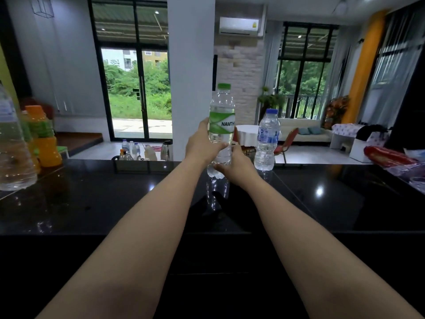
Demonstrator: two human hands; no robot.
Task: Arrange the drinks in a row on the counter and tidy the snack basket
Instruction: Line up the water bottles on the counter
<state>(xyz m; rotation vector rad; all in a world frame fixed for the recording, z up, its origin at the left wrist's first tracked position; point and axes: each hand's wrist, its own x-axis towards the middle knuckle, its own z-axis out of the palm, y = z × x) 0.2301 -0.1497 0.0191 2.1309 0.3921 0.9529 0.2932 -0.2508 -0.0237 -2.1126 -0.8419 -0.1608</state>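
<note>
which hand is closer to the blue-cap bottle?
Right. The right hand grips the base of the green-cap bottle, just left of the blue-cap bottle. The left hand holds the green-cap bottle's far side, farther away.

Both hands grip an upright clear plastic water bottle with a green cap and green label [222, 130] at the far edge of the glossy black surface [96, 199], left hand [202, 143] around its middle, right hand [234, 166] at its base, a blue-capped clear water bottle [266, 139] just right of them.
</note>
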